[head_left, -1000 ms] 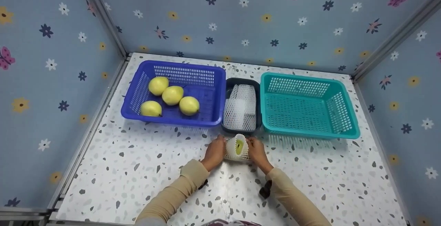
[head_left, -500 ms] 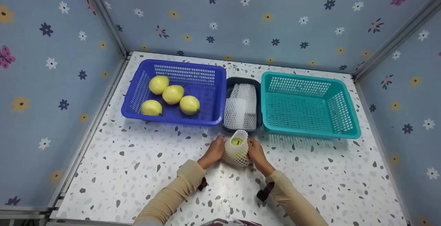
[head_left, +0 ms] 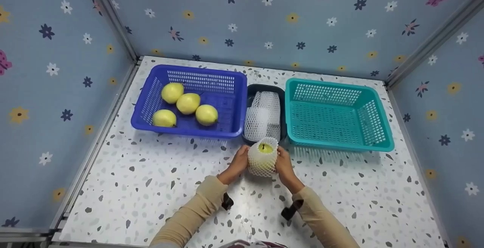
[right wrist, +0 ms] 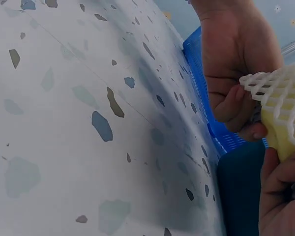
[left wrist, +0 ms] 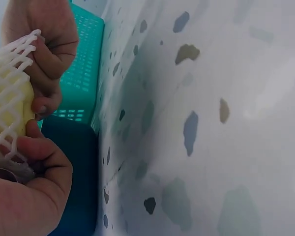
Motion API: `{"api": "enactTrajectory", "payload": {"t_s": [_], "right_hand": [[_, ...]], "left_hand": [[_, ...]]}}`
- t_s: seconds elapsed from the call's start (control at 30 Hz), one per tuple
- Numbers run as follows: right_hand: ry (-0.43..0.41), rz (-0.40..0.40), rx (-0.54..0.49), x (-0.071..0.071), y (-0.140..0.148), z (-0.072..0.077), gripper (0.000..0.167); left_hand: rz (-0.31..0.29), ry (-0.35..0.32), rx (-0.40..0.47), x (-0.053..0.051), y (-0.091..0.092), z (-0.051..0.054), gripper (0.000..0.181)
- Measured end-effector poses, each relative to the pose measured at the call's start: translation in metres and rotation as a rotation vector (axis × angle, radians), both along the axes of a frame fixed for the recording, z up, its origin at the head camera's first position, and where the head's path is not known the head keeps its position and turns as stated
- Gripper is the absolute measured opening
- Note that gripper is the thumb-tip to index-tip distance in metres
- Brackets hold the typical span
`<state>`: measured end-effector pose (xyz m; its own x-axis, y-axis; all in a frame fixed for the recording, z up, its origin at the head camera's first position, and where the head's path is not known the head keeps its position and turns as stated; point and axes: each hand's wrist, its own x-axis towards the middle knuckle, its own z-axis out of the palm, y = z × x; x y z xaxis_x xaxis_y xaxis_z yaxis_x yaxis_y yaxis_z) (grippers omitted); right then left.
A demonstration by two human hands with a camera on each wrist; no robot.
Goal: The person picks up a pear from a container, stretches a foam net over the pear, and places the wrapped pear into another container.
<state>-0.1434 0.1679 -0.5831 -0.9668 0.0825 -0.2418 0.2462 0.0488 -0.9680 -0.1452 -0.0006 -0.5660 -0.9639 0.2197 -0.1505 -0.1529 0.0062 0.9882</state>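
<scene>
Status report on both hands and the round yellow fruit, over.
Left-hand grip and right-hand grip: both pinching white foam-mesh sleeve. Round yellow fruit: inside sleeve, top exposed. Dark rectangular tray just beyond; nothing seen blocking.

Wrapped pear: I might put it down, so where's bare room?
Free: inside teal basket; right of four pears in blue basket; tabletop from blue basket to left sleeve and teal basket to right sleeve. Crowded: dark tray of foam nets; between left hand and right hand, taken by wrapped pear.
</scene>
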Motion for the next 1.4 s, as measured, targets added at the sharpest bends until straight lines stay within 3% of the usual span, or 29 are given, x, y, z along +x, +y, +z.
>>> {"api": "enactTrajectory", "payload": {"t_s": [0.2, 0.3, 0.5, 0.73, 0.97, 1.07, 1.13, 1.2, 1.3, 1.4], "right_hand": [[-0.003, -0.003, -0.002, -0.001, 0.0, 0.002, 0.028], [0.003, -0.011, 0.016, 0.0, 0.0, 0.005, 0.025], [0.177, -0.048, -0.004, 0.011, -0.004, 0.012, 0.032], [0.149, -0.113, -0.169, 0.014, -0.006, 0.021, 0.028], [0.149, -0.132, -0.155, 0.012, -0.006, 0.02, 0.02], [0.147, -0.081, -0.063, 0.011, -0.003, 0.02, 0.025], [0.203, -0.028, 0.018, 0.011, 0.001, 0.02, 0.033], [0.33, 0.041, 0.066, 0.012, 0.005, 0.021, 0.04], [0.561, 0.187, 0.055, 0.013, 0.009, 0.024, 0.05], [0.691, 0.347, 0.05, 0.016, 0.009, 0.033, 0.072]], "left_hand": [[0.003, -0.195, 0.155, -0.002, 0.004, -0.016, 0.024], [0.028, -0.258, 0.228, -0.001, 0.006, -0.019, 0.022], [0.066, -0.296, 0.376, 0.001, 0.011, -0.016, 0.023], [0.079, -0.392, 0.481, 0.001, 0.017, -0.01, 0.022], [0.077, -0.446, 0.536, 0.003, 0.018, -0.01, 0.023], [0.077, -0.46, 0.582, 0.004, 0.018, -0.011, 0.021], [0.071, -0.468, 0.615, 0.005, 0.018, -0.012, 0.022], [0.069, -0.477, 0.646, 0.005, 0.017, -0.012, 0.024], [0.067, -0.479, 0.679, 0.005, 0.017, -0.011, 0.026], [0.05, -0.455, 0.693, 0.004, 0.017, -0.01, 0.027]]}}
